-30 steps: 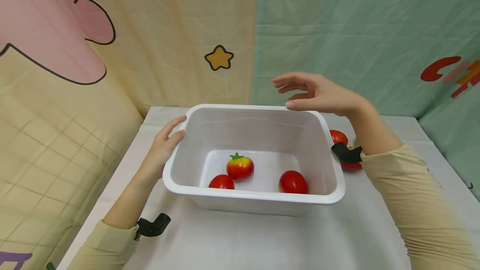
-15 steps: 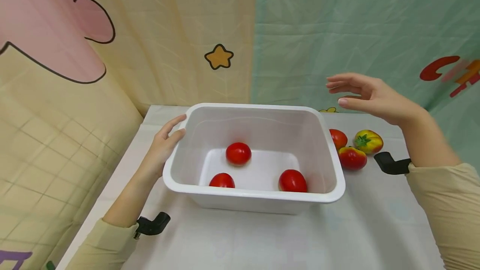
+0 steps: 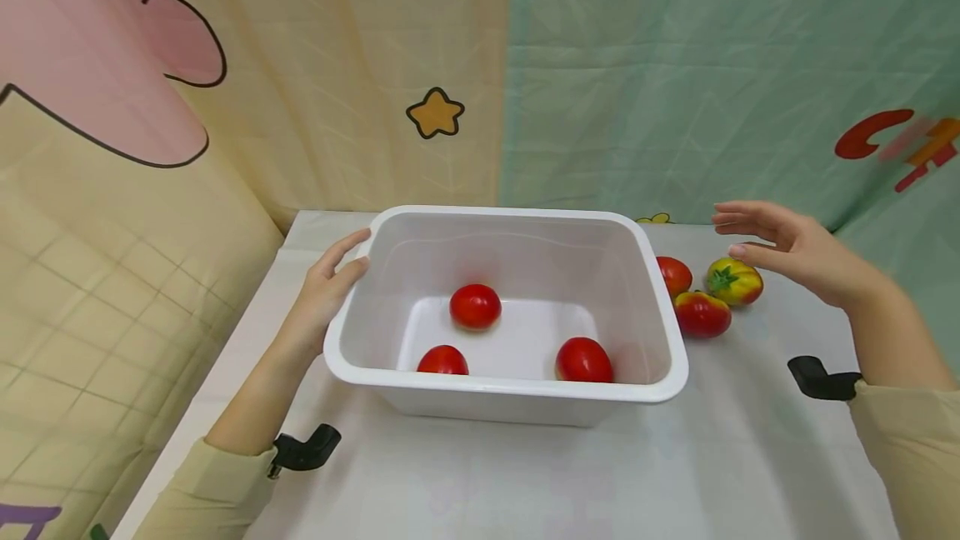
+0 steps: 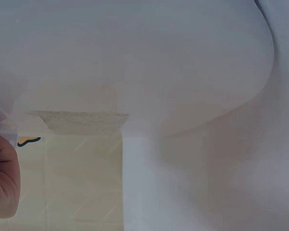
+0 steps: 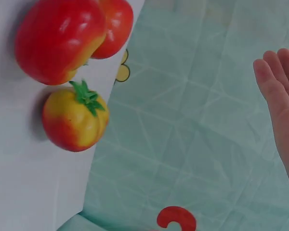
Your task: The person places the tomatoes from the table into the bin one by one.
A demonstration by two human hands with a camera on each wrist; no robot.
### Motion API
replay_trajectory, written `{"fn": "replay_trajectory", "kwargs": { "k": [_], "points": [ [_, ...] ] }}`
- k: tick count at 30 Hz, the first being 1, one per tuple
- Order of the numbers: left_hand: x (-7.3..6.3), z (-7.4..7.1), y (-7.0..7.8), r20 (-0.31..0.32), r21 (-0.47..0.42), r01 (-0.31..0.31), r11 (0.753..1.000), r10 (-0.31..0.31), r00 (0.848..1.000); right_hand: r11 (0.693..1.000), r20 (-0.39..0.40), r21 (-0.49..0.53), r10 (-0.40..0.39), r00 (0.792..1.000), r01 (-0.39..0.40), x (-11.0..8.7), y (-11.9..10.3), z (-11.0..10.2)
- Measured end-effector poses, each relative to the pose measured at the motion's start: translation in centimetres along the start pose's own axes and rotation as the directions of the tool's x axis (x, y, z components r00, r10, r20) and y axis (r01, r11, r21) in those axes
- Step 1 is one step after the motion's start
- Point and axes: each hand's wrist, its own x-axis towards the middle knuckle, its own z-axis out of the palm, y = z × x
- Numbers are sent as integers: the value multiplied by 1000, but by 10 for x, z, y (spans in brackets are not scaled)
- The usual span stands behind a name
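Observation:
A white plastic tub [image 3: 507, 390] stands in the middle of the head view with three red tomatoes in it: one at the back [image 3: 475, 307], one at front left [image 3: 443, 361] and one at front right [image 3: 584, 360]. My left hand [image 3: 325, 292] rests against the tub's left rim, fingertips and thumb touching its edge. Right of the tub, my right hand [image 3: 798, 252] hovers with extended fingers and nothing in them. Nearest to it is a yellow-red tomato [image 3: 734, 282] with a green calyx. Close by lie a red tomato with a yellow top [image 3: 702, 314] and another red one [image 3: 675, 276].
A white-covered table [image 3: 510, 482] bears everything. Its back edge meets a printed cloth [image 3: 675, 90], beige on the left and green on the right. Black wrist camera mounts [image 3: 307, 447] sit at both cuffs.
My right hand has moved from above the tub's back rim out to the right, then lower. The green-topped tomato in the tub has rolled and now shows only red. My left hand has stayed.

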Motion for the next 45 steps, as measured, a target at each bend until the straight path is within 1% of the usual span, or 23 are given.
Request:
{"fn": "replay_trajectory", "kwargs": {
  "k": [2,7,11,16,19,22,24,27,33,35,41,45],
  "points": [
    [0,0,0,-1,2,0,1000,0,1000,1000,-14,-7,9,1000,-9,-6,10,1],
    [0,0,-1,5,2,4,1000,-4,1000,997,-53,-34,73,996,-75,-22,35,9],
    [-1,1,-1,10,6,5,1000,-5,1000,993,-64,-18,115,991,-117,-32,54,17],
    [-1,0,0,9,3,7,1000,-7,1000,982,-86,2,188,978,-189,-41,73,26],
    [-1,0,0,5,6,9,1000,-9,1000,973,-84,-20,229,970,-232,-45,81,29],
    [-1,0,0,3,7,10,1000,-10,1000,962,-76,-37,266,961,-270,-47,88,33],
    [-1,0,0,3,7,11,1000,-11,1000,960,-68,-33,276,959,-279,-48,92,36],
    [-1,0,0,4,5,12,1000,-12,1000,958,-61,-1,285,956,-286,-51,100,41],
    [-1,-1,0,1,4,12,1000,-12,1000,946,-62,65,321,945,-317,-53,113,52],
    [-1,-1,0,2,3,12,1000,-12,1000,941,-57,95,330,942,-323,-53,115,54],
    [-1,-1,1,4,0,13,1000,-13,1000,943,-43,64,330,943,-327,-50,116,60],
    [0,0,1,3,-2,10,1000,-10,1000,936,-19,86,345,938,-342,-47,116,63]
  ]
}}
